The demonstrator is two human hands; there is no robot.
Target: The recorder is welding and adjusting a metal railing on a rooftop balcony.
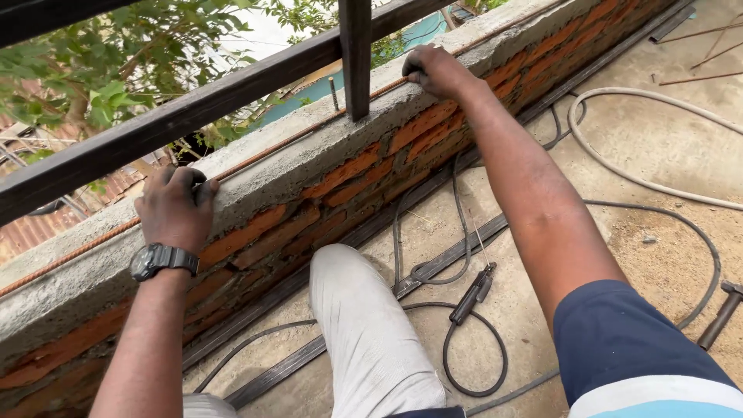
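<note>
A thin rusty steel rod (302, 133) lies lengthwise along the concrete cap of a low red brick wall (340, 174). My left hand (176, 207), with a dark wristwatch on the wrist, is closed on the rod near the wall's left part. My right hand (435, 70) is closed on the same rod farther right. Between my hands a dark steel railing post (355, 58) rises from the wall top to a dark sloping rail (193, 108).
On the concrete floor lie flat dark steel bars (433, 267), black cables with a welding electrode holder (474, 292), a pale hose (642, 135) and a hammer (721, 313) at the right edge. My knee in grey trousers (364, 325) is close to the wall. Trees and roofs lie beyond.
</note>
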